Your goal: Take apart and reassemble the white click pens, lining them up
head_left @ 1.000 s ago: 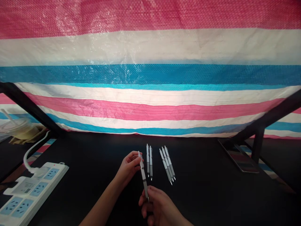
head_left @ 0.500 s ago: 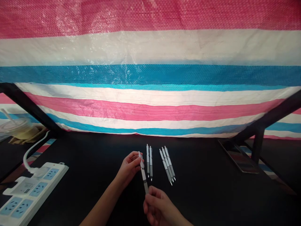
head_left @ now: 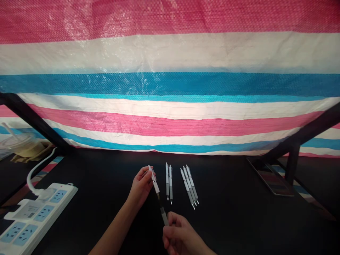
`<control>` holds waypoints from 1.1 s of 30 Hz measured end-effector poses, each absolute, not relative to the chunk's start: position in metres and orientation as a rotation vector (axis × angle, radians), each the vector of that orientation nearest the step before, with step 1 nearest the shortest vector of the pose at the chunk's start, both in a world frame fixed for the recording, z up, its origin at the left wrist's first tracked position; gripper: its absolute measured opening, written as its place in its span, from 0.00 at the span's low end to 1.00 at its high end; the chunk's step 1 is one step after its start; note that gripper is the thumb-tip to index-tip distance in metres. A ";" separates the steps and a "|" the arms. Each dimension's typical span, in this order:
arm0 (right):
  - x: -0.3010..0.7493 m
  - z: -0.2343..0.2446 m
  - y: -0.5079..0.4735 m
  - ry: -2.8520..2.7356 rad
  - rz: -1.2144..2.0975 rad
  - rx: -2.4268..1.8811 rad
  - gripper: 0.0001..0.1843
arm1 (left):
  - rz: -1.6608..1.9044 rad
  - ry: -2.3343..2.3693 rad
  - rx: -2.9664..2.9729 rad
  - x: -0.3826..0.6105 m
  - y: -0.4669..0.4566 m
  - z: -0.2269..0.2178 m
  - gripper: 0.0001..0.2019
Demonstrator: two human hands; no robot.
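Observation:
My left hand [head_left: 140,186] pinches the white upper barrel [head_left: 153,179] of a pen, held above the black table [head_left: 228,212]. My right hand [head_left: 179,237] is closed on the pen's grey grip section [head_left: 164,215], nearer to me. The two parts are pulled apart, with a thin dark refill [head_left: 159,198] showing between them. On the table just right of my left hand lie two white and grey pens [head_left: 169,182] side by side. A group of three more pens [head_left: 189,186] lies a little further right, tips pointing toward me.
A white power strip [head_left: 34,216] with a plugged-in white cable sits at the left front. A dark phone [head_left: 271,177] lies at the right by a black frame leg. A striped pink, white and blue tarp [head_left: 170,88] hangs behind the table.
The pen was whole a second ago. My left hand has drawn the upper barrel up and to the left, away from the grip section in my right hand, exposing the refill.

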State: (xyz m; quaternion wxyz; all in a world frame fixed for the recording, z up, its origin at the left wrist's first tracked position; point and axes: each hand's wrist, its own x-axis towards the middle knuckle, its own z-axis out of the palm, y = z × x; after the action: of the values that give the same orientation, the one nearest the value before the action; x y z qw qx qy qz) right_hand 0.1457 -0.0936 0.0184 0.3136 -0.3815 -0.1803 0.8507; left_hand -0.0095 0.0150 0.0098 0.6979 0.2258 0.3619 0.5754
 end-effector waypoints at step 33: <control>0.147 0.020 -0.091 -0.408 2.138 -1.043 0.20 | 1.057 0.664 0.710 -0.002 0.003 0.020 0.08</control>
State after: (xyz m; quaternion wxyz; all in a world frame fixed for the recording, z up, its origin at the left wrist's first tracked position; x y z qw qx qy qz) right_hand 0.1473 -0.0906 0.0199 0.3562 -0.4038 -0.1580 0.8277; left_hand -0.0020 0.0030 0.0203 0.7531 0.3252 0.3041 0.4843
